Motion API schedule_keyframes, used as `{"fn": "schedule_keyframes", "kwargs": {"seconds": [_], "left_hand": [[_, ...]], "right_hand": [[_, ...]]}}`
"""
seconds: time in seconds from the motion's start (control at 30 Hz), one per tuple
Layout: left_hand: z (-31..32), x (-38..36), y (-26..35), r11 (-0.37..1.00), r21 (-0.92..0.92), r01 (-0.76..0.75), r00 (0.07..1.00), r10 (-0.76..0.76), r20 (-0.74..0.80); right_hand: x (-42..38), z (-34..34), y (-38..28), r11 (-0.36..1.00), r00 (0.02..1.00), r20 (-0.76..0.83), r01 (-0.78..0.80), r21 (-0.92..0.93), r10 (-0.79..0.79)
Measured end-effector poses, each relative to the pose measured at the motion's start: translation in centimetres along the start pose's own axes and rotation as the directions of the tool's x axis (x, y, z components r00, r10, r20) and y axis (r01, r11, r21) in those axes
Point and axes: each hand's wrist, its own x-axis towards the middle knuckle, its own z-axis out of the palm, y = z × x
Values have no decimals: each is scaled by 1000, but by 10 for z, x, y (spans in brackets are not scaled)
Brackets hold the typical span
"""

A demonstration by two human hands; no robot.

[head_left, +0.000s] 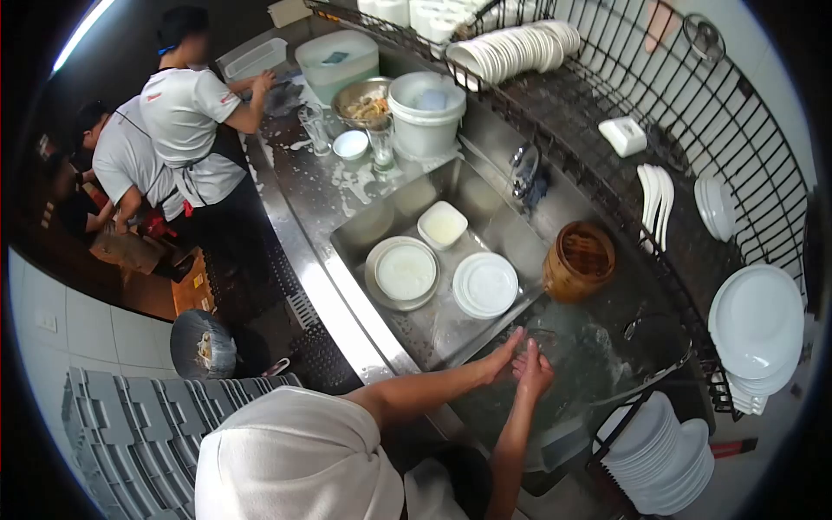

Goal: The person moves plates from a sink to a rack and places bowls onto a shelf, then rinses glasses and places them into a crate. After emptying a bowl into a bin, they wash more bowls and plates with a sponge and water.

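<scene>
Left hand [501, 356]: flat, fingers stretched and together, holding nothing, laid over the edge of the water-filled basin
Right hand [534, 371]: just beside the left, fingers loosely curled at the water surface; whether it grips anything I cannot tell
Water basin [598, 355]: dark, glossy water, contents hard to make out under the glare
Steel sink [511, 225]: brushed metal, straight rims, wet; holds a round metal-rimmed plate [402, 273], a flat white plate [485, 284] and a square white dish [443, 224]
Brown tub [579, 260]: round, ribbed, standing between sink and basin
Wire rack [693, 130]: black grid, curved, carrying a row of white bowls [511, 48]
Plate stack [663, 451]: smooth white, lower right, partly cut off
Open room: bare wet sink floor near the hands
Co-workers [186, 130]: far end of the counter, well apart
</scene>
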Motion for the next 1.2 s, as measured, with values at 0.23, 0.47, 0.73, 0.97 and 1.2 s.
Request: {"fn": "schedule_keyframes", "kwargs": {"seconds": [0.23,0.47,0.73,0.97,1.2], "left_hand": [[8,-62,159,46,823,-567,651,638,412],[-20,-129,250,-68,889,-452,511,798,320],[-94,-180,431,254,528,-810,344,936,77],[-126,-235,571,244,398,-885,311,944,112],[-233,-265,549,359,408,-839,347,932,-107]], "right_hand": [[-27,54,-91,576,840,531,-382,723,-110],[-70,122,-114,733,642,724,-360,577,-254],[-72,92,-13,984,847,526,-26,175,-71],[-154,66,84,951,999,24,-31,308,25],[-106,195,17,966,933,297,240,-91,-204]]}}
